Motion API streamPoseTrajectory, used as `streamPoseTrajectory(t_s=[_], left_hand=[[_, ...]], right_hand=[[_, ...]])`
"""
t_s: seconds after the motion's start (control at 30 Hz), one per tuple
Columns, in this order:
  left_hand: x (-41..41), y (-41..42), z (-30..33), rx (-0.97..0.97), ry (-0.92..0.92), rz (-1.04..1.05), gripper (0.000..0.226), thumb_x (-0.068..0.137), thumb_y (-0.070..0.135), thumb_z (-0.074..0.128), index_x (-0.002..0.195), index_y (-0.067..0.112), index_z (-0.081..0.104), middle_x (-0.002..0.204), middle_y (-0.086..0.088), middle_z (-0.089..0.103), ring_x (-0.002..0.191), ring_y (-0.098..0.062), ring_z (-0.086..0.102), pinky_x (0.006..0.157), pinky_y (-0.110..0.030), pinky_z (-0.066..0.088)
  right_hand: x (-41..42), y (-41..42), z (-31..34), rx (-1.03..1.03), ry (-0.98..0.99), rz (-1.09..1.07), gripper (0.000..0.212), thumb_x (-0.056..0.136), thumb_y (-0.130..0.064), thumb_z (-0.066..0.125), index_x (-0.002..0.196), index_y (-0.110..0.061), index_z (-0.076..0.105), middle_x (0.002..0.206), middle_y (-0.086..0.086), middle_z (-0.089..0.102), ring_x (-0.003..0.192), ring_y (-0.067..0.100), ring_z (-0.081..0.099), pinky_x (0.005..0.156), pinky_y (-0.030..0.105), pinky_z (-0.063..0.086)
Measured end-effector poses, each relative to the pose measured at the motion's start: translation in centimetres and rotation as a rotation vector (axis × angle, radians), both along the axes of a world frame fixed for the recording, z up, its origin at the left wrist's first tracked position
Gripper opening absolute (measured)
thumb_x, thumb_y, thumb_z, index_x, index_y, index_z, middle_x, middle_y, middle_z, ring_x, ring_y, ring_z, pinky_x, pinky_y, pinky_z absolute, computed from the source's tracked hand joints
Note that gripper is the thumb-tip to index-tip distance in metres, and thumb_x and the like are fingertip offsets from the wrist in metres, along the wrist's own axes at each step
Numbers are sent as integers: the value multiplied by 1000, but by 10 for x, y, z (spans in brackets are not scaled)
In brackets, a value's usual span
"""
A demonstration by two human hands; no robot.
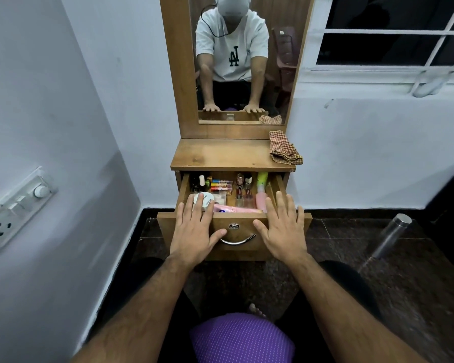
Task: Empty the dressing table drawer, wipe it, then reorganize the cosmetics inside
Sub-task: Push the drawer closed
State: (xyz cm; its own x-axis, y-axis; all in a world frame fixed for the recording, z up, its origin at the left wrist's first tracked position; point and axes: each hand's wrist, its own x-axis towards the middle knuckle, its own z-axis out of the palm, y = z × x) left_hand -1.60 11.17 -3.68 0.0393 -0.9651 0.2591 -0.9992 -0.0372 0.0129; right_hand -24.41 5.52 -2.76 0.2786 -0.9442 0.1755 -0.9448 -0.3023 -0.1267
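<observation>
Drawer (236,239) of the dressing table (228,155) stands pulled out and full; by that showing the emptying has not begun. Both hands lie flat with fingers spread on its front edge: the left hand (194,229) at the left end, fingertips reaching over onto a round white jar (203,201) in the front left corner; the right hand (282,226) at the right end, fingers extending over the edge beside a pink bottle (261,200). Neither hand grips anything. The placement reads as steadying the drawer, or pausing above the contents before the first item is lifted. Inside, small bottles and tubes (220,184) crowd the back edge, further bottles (243,187) stand at centre, and a green-and-pink container (262,180) lies along the right wall. A pink packet (231,209) lies against the front wall. A checked cloth (283,148) sits folded on the right rear corner of the table top, overhanging the right edge, presumably kept within reach for the wiping. The rest of the top is bare wood, the likely holding place for items taken out. A steel flask (391,235) stands on the floor to the right.
</observation>
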Motion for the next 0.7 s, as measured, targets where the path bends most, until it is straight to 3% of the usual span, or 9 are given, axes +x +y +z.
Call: streamPoseTrajectory(t_s=[0.17, 0.3, 0.53, 0.63, 0.7], left_hand=[[7, -28, -5, -35, -19, 6, 83, 91, 73, 15, 158, 24, 14, 166, -9, 1, 152, -28, -11, 122, -50, -4], [12, -51, -8, -38, -22, 5, 84, 90, 73, 13, 158, 24, 12, 166, -8, 0, 152, -27, -12, 123, -50, -4], [28, -66, -19, -88, -21, -24, 85, 94, 72, 19, 157, 18, -1, 165, -11, -12, 150, -28, -19, 121, -48, -6], [31, -66, -29, -81, 28, 38, 88, 94, 72, 18, 156, 16, -7, 161, -12, -23, 149, -28, -24, 122, -49, -5], [28, -70, -31, -80, 26, 58, 87, 94, 71, 17, 157, 14, -2, 162, -15, -21, 149, -29, -23, 121, -48, -5]], right_hand=[[6, -30, -7, -34, 2, -2, 83, 86, -70, -2, 158, -29, 2, 166, 3, -11, 151, 25, -17, 116, 47, -16], [9, -55, -11, -59, -13, -4, 78, 92, -67, 9, 159, -26, 8, 166, 2, -9, 151, 23, -17, 117, 46, -15], [12, -93, -11, -87, -83, 56, 84, 88, -69, 6, 159, -23, 7, 165, 0, -15, 149, 19, -23, 117, 43, -17], [14, -103, -14, -109, -156, 85, 82, 91, -66, 15, 159, -19, 7, 164, 2, -18, 148, 19, -27, 117, 40, -20], [19, -99, -17, -169, -216, 47, 79, 94, -57, 33, 158, -14, 16, 166, 8, -10, 151, 23, -20, 120, 43, -13]])
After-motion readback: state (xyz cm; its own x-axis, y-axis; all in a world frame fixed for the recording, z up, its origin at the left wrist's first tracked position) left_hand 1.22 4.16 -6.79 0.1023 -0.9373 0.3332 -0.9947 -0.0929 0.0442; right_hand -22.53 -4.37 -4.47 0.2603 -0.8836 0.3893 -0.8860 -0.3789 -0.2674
